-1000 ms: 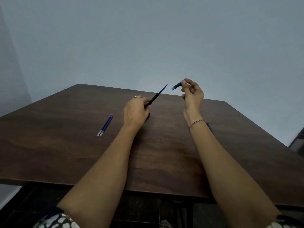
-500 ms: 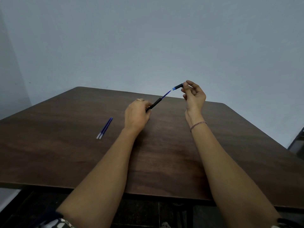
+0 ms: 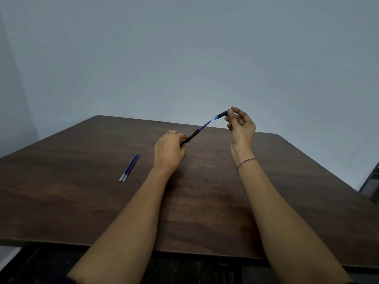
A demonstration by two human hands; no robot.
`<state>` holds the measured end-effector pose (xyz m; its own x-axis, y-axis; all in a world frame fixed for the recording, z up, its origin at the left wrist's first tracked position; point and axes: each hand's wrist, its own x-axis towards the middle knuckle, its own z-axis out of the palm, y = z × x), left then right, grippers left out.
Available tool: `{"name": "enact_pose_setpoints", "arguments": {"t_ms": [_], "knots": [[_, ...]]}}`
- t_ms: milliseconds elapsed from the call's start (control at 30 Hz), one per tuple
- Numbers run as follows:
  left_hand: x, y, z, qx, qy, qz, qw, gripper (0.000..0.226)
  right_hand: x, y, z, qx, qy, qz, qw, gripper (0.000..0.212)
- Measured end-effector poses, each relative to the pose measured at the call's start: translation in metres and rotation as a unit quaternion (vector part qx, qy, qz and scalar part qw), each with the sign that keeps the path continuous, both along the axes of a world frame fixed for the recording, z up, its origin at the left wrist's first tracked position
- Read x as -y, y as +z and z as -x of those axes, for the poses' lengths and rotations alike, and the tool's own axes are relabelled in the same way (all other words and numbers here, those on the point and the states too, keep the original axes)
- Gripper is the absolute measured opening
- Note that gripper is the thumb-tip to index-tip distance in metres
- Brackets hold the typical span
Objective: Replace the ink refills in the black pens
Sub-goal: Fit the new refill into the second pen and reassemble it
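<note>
My left hand (image 3: 170, 150) grips a black pen barrel (image 3: 191, 137) that points up and to the right. A blue ink refill (image 3: 205, 125) sticks out of its end. My right hand (image 3: 241, 126) pinches the pen's black tip piece (image 3: 221, 115), which has a blue rim, just beyond the refill's point. Both are held above the dark wooden table (image 3: 82, 197). Two loose blue refills (image 3: 129, 167) lie side by side on the table, left of my left hand.
A plain pale wall stands behind the table's far edge. The table's rounded far right corner (image 3: 279, 136) lies behind my right hand. A dark object (image 3: 372, 181) shows at the right edge, beyond the table.
The tip piece and the refill's point have come closer together, then stayed almost aligned. My head has tilted, so the table sits lower in view.
</note>
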<state>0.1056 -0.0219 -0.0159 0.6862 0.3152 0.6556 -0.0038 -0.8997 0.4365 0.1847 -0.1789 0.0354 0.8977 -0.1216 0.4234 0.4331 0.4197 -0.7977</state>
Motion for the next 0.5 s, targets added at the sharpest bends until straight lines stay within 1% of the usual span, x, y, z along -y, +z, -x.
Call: {"name": "enact_pose_setpoints", "arguments": {"t_ms": [267, 500], "knots": [[-0.0005, -0.0001, -0.0003, 0.009, -0.002, -0.005, 1.0, 0.022, -0.0018, 0.0015, 0.0012, 0.009, 0.013, 0.023, 1.0, 0.006], [0.0004, 0.0008, -0.0009, 0.009, 0.0, -0.006, 1.0, 0.023, -0.0055, -0.0018, 0.0023, 0.029, 0.038, 0.081, 0.996, 0.009]]}}
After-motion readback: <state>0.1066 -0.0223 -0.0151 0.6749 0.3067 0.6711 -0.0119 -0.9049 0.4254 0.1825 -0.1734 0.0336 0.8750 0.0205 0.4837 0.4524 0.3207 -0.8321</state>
